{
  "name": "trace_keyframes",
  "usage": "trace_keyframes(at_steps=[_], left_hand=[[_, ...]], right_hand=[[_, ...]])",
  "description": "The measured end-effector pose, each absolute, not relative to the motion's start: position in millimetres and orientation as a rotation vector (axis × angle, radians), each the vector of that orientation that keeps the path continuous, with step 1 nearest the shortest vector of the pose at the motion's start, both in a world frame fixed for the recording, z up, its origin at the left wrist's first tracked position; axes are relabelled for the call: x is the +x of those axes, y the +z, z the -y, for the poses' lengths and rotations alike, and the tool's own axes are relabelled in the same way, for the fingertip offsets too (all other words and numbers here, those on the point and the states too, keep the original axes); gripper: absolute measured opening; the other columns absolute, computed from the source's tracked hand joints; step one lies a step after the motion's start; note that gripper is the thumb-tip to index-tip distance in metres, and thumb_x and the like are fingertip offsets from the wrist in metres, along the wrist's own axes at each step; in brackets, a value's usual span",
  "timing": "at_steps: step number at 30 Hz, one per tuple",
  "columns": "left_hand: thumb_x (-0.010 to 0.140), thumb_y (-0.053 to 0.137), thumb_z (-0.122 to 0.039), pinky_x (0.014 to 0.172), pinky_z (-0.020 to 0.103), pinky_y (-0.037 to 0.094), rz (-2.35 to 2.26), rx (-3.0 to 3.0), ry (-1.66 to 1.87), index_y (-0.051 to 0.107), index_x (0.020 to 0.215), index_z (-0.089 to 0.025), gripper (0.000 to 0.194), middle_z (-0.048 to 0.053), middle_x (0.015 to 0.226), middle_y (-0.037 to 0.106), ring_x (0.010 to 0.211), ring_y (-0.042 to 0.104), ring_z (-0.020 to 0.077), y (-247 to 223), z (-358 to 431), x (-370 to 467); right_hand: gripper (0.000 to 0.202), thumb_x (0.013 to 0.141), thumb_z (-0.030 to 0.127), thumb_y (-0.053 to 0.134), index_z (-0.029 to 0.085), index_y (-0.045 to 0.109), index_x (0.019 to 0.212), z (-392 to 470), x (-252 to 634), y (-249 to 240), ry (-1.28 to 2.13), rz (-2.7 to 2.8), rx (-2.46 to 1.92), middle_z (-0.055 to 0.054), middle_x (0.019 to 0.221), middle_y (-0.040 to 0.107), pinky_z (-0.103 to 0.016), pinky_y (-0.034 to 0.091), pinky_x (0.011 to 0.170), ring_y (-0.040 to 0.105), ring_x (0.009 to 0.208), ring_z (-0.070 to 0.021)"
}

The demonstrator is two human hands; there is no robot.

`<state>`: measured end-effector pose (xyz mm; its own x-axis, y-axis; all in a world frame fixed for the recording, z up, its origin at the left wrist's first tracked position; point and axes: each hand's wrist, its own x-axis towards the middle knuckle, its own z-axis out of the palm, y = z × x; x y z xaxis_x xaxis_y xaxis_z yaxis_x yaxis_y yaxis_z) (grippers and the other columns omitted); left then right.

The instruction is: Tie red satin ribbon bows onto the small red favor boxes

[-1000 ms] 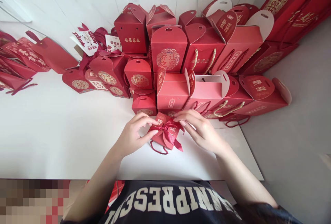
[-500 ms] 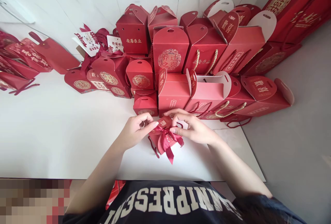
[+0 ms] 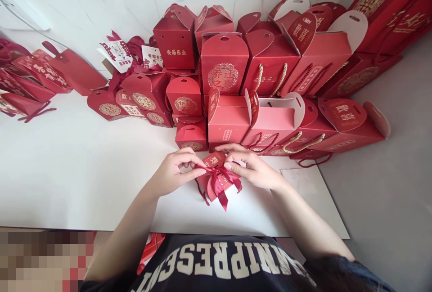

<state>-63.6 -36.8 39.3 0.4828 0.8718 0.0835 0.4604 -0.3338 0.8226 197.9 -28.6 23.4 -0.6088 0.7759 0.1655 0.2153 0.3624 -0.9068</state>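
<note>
Ribbon bow (image 3: 215,172), atop the red box (image 3: 212,160) between our left hand (image 3: 177,171), pinching one side, and right hand (image 3: 254,168), whose grip we cannot tell, wants gentle, even tugs.

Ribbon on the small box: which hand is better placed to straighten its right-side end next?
Likely the right hand: it is beside that part of the ribbon. The left hand is across the knot, apparently pinching the other side.

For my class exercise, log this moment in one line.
left hand: pinches shiny crimson ribbon | right hand: at small red cardboard box
</note>
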Motion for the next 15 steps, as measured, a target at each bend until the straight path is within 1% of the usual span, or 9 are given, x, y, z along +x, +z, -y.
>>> trace_keyframes(at_steps=[3, 7, 9, 11, 13, 15], left_hand=[[0.086, 0.067, -0.034, 0.063, 0.025, 0.044, -1.045, 1.998, 0.689, 0.073, 0.093, -0.020, 0.017, 0.003, 0.080, 0.058, 0.071, 0.053, 0.0125, 39, 35, -63], [0.086, 0.066, -0.031, 0.074, 0.027, 0.048, -0.970, 2.038, 0.602, 0.069, 0.083, -0.019, 0.012, 0.003, 0.084, 0.059, 0.078, 0.057, 0.0142, 43, 35, -58], [0.088, 0.063, -0.027, 0.076, 0.028, 0.047, -0.921, 2.056, 0.563, 0.069, 0.085, -0.019, 0.010, 0.003, 0.086, 0.059, 0.078, 0.057, 0.0139, 45, 35, -55], [0.088, 0.061, -0.025, 0.073, 0.027, 0.046, -0.882, 2.057, 0.518, 0.069, 0.087, -0.019, 0.010, 0.003, 0.085, 0.058, 0.076, 0.056, 0.0133, 47, 32, -53], [0.088, 0.061, -0.027, 0.068, 0.026, 0.044, -0.851, 2.038, 0.489, 0.067, 0.081, -0.018, 0.014, 0.002, 0.080, 0.056, 0.070, 0.054, 0.0120, 49, 29, -52], [0.088, 0.061, -0.030, 0.064, 0.025, 0.041, -0.857, 2.020, 0.481, 0.062, 0.071, -0.016, 0.022, 0.000, 0.074, 0.053, 0.065, 0.049, 0.0110, 51, 24, -52]], right_hand=[[0.021, 0.097, 0.032, 0.055, 0.019, 0.061, 0.081, 30, 197, 25, 1.222, 2.040, -0.852, -0.011, 0.134, 0.055, -0.040, 0.042, 0.106, 0.052, 0.127, -0.0220], [0.017, 0.094, 0.031, 0.060, 0.020, 0.062, 0.082, 32, 196, 25, 1.224, 2.041, -0.864, -0.010, 0.136, 0.053, -0.039, 0.039, 0.109, 0.050, 0.130, -0.0217], [0.017, 0.095, 0.030, 0.058, 0.020, 0.062, 0.083, 32, 196, 25, 1.224, 2.039, -0.864, -0.010, 0.136, 0.053, -0.040, 0.039, 0.109, 0.050, 0.131, -0.0215], [0.018, 0.096, 0.030, 0.056, 0.019, 0.063, 0.082, 32, 195, 24, 1.228, 2.032, -0.855, -0.010, 0.135, 0.053, -0.040, 0.039, 0.109, 0.050, 0.130, -0.0214], [0.021, 0.097, 0.029, 0.055, 0.019, 0.062, 0.080, 31, 195, 23, 1.238, 2.015, -0.843, -0.010, 0.134, 0.054, -0.040, 0.040, 0.108, 0.052, 0.128, -0.0212], [0.023, 0.097, 0.029, 0.055, 0.018, 0.059, 0.077, 31, 195, 23, 1.247, 1.992, -0.830, -0.010, 0.132, 0.054, -0.040, 0.042, 0.106, 0.054, 0.125, -0.0209]])
